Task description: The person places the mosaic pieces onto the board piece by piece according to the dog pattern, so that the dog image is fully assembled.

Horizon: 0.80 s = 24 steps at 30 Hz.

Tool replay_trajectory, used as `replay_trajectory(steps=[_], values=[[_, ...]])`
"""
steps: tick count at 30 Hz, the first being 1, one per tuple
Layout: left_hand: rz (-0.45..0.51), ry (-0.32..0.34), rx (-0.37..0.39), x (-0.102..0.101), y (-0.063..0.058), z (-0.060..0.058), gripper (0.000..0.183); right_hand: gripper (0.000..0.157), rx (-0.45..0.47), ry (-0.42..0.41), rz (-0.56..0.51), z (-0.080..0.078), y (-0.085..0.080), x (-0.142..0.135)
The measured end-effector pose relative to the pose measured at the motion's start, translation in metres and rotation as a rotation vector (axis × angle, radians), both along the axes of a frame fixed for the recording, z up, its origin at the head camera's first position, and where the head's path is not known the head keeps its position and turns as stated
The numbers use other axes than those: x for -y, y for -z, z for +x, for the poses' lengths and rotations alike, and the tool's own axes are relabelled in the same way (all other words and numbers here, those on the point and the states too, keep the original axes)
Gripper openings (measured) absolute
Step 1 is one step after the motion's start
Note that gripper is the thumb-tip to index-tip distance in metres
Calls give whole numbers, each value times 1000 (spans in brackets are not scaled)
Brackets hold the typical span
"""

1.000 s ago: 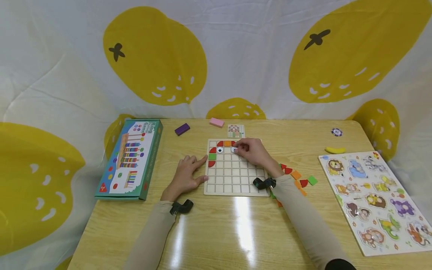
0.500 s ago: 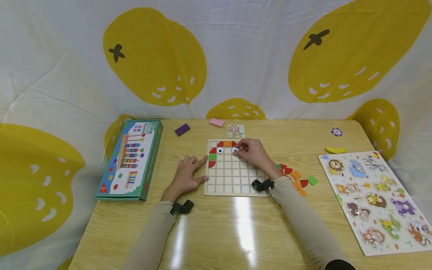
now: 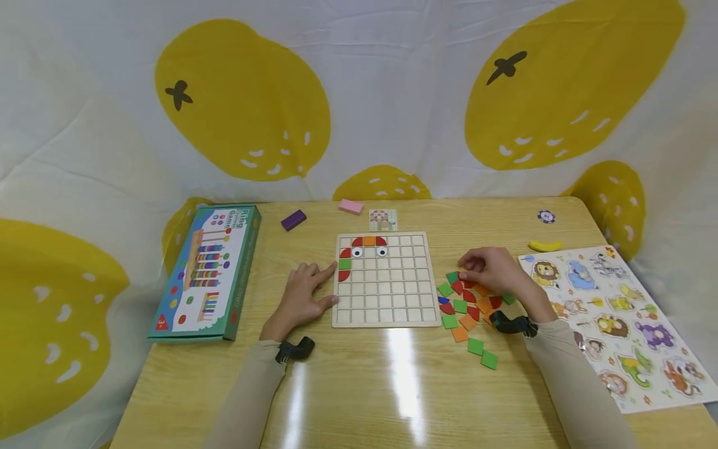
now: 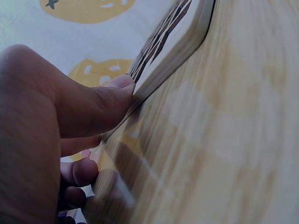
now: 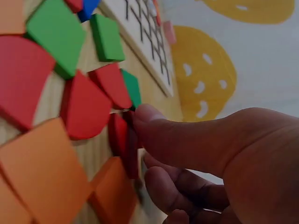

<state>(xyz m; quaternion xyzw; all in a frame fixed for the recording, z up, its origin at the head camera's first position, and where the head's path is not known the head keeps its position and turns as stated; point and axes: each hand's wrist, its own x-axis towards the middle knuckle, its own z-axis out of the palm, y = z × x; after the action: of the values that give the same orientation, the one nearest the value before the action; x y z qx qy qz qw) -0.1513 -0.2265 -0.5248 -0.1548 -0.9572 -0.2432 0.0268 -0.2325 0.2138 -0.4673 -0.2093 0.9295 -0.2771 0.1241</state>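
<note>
A square wooden grid board (image 3: 381, 293) lies mid-table, with red, orange and green tiles and two eye tiles in its upper left cells. My left hand (image 3: 303, 296) rests at the board's left edge, its index finger and thumb touching the rim; the thumb on the edge also shows in the left wrist view. Right of the board, my right hand (image 3: 493, 274) is over a pile of loose tiles. Its thumb and fingers pinch a red quarter-circle tile (image 5: 132, 147), partly hidden by the thumb. Green tiles (image 3: 460, 306) and orange tiles (image 3: 468, 322) lie around it.
A small pattern card (image 3: 383, 219) lies behind the board, near a pink block (image 3: 351, 207) and a purple block (image 3: 293, 219). At left lies a game box (image 3: 207, 274). An animal puzzle board (image 3: 608, 349), a yellow banana piece (image 3: 545, 246) and a round chip (image 3: 546, 216) are at right.
My right hand has left the eye tile on the board and moved right to the loose tiles. The second eye tile now lies uncovered in its cell. The left hand stays at the board's edge.
</note>
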Motion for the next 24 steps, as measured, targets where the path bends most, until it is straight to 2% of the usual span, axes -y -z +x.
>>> replay_trajectory(steps=[4, 10, 13, 15, 20, 24], values=[[1, 6, -17, 2, 1, 0, 75, 14, 34, -10, 9, 6, 8, -3], [19, 16, -26, 1, 1, 0, 75, 11, 65, 23, -11, 6, 10, -5], [20, 11, -13, 0, 2, 0, 75, 14, 72, 57, -69, 4, 10, -5], [12, 6, -3, 0, 2, 0, 75, 19, 71, 92, -155, 1, 10, -1], [-5, -3, 5, 1, 2, 0, 75, 31, 68, 133, -415, -13, 9, 36], [5, -5, 11, 1, 1, 0, 75, 28, 57, 115, -491, -22, 16, 86]])
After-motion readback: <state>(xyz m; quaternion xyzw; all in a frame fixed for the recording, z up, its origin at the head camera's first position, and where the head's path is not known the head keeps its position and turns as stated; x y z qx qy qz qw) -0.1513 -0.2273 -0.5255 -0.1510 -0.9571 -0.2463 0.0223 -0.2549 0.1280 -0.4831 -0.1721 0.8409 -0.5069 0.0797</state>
